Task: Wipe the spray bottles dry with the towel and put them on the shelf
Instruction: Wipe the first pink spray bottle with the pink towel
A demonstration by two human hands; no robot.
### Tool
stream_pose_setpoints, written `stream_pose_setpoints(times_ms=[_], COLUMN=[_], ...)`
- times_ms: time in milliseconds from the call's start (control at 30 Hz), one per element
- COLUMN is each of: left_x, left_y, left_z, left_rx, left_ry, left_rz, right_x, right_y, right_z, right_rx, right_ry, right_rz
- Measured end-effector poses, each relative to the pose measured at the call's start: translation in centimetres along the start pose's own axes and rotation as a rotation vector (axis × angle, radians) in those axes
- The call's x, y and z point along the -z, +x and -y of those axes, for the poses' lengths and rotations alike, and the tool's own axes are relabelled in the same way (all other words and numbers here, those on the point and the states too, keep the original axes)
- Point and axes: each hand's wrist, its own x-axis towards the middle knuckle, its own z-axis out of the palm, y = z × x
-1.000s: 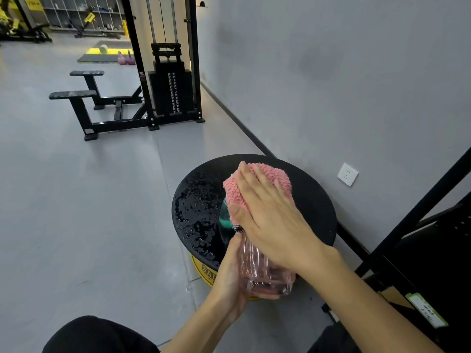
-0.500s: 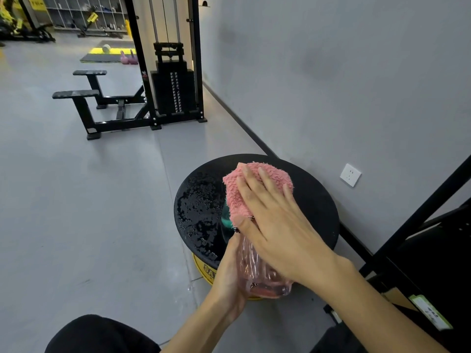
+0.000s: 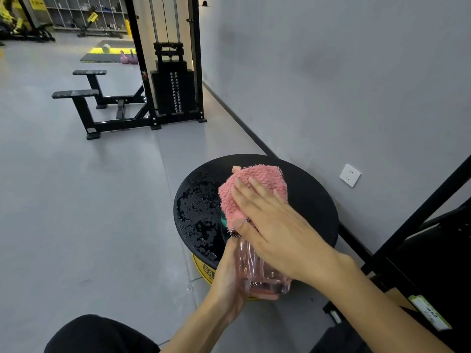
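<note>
- Holding the bottle (image 3: 256, 273) low, the left hand (image 3: 225, 280) wraps round it.
- Right hand (image 3: 277, 233) cups the towel (image 3: 252, 184) over its top.
- Bottle hangs over the wet table (image 3: 313, 200).
- It looks light, thin and slippery; best held round the body.

A bare left hand (image 3: 228, 278) and bare right hand (image 3: 277, 233) on bare arms, one knee (image 3: 96, 335) in black trousers.
</note>
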Motion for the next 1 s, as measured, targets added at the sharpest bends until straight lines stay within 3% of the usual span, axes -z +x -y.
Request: stream_pose_setpoints(times_ms=[200,433,667,867,1000], left_x=[0.0,0.2,-0.1,0.1,-0.1], left_y=[0.0,0.2,0.0,0.0,-0.1], left_z=[0.0,0.1,0.2,0.0,-0.1], left_rx=[0.040,-0.009,0.027,0.003,0.042], left_ry=[-0.047,-0.059,-0.112,-0.043,-0.007], left_rz=[-0.008,-0.037,-0.017,-0.034,-0.020], right_x=[-0.1,0.1,-0.3,-0.2,-0.3], right_y=[0.5,-1.3,-0.6,-1.6,-0.4], right_z=[-0.4,0.5,-1.1,0.2,-0.6], right_rx=[-0.115,-0.042,-0.129,0.003,-0.007], right_ry=[0.119,0.097,0.121,0.102,0.092], right_rz=[-0.145,-0.027,-0.108,-0.005,-0.055])
